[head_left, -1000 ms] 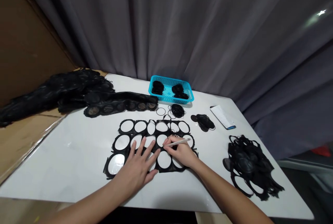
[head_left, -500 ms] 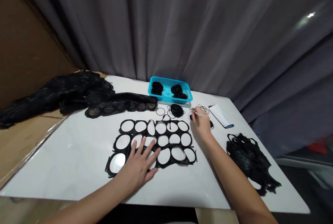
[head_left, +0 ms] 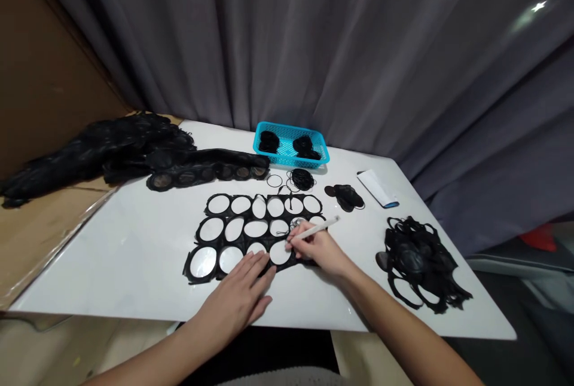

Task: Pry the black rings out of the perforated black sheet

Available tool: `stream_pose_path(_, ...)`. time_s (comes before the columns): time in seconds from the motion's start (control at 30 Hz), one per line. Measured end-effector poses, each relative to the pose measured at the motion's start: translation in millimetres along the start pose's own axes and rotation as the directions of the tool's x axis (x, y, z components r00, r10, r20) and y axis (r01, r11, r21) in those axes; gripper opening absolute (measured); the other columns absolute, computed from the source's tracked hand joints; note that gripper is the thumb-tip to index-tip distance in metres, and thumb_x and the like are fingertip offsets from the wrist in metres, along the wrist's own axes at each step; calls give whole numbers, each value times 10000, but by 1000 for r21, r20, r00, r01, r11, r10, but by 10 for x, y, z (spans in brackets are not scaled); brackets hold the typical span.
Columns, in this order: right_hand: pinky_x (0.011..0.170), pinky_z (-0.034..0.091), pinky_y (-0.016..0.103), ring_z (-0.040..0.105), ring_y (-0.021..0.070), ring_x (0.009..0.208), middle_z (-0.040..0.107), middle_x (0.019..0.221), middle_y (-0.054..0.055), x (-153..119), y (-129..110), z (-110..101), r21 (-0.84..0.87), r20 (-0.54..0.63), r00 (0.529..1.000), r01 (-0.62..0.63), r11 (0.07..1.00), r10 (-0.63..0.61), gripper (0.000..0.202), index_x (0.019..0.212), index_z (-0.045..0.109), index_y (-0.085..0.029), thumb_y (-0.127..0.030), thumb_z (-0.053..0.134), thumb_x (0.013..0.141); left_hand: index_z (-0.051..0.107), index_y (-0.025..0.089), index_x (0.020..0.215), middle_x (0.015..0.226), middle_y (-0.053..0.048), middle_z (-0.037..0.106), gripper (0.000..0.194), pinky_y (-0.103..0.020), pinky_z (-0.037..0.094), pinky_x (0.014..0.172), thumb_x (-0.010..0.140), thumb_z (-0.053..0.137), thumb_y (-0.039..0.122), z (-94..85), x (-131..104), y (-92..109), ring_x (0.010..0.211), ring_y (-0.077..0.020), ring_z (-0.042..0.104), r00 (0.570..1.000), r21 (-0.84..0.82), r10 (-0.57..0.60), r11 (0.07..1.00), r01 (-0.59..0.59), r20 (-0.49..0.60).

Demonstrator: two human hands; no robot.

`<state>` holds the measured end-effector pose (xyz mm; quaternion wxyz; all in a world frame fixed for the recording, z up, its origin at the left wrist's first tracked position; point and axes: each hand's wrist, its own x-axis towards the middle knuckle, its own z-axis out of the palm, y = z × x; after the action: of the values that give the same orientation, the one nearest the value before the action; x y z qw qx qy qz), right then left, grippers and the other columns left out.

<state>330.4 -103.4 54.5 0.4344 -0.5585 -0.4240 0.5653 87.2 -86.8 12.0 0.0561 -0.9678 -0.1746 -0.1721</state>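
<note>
A black sheet with rows of round holes (head_left: 204, 278) lies flat on the white table. My left hand (head_left: 244, 287) rests on its near edge, fingers stretched out and palm down. Above the sheet's right part, my right hand (head_left: 320, 250) is closed around a slim white pen-like tool (head_left: 318, 227), its tip end down near a hole. Thin dark loops (head_left: 296, 224) show by the right fingers; whether the fingers grip them too I cannot tell. Behind the sheet sit a heap of fine black rings (head_left: 302, 179) and one single ring (head_left: 274, 175).
A blue basket (head_left: 290, 162) with black bundles stands at the back. Black sheet material (head_left: 112, 147) is piled left, beside cardboard (head_left: 49, 227). To the right are black round pieces (head_left: 348, 197), a folded white paper (head_left: 377, 187) and a heap of black holed scraps (head_left: 417, 263).
My right hand has come left and nearer, from beside the black round pieces to over the sheet. The thin loops there are gone from that spot. My left hand has slid slightly nearer.
</note>
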Motion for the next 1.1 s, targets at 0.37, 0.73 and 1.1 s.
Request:
stream_pose_path(0.37,886,369,199,558,92,933,640,925,-55,-240,276,265,-424,3,988,140,895,-154,160,740,561,-223,-211,597,896,475,186,1418,1461,-88,454,530,-438,529,1073,913,577,311,-22,-18,16,1377,-250,424,998,-26,-50,998,51,30)
stream_pose_path(0.73,828,380,195,545,98,898,620,937,-44,-273,262,303,-524,42,974,211,825,-222,162,764,563,-238,-183,576,916,513,189,1385,1439,-95,473,501,-421,533,1070,892,569,257,-37,-4,20,1372,-256,424,999,-30,-42,999,43,33)
stream_pose_path(1.1,872,465,265,556,156,977,615,1041,16,-323,309,357,-755,190,943,318,574,-274,97,963,584,-262,-200,521,924,516,194,1376,1440,-88,468,502,-421,525,1082,880,573,246,11,-31,16,1372,-251,420,998,-37,-46,998,47,33)
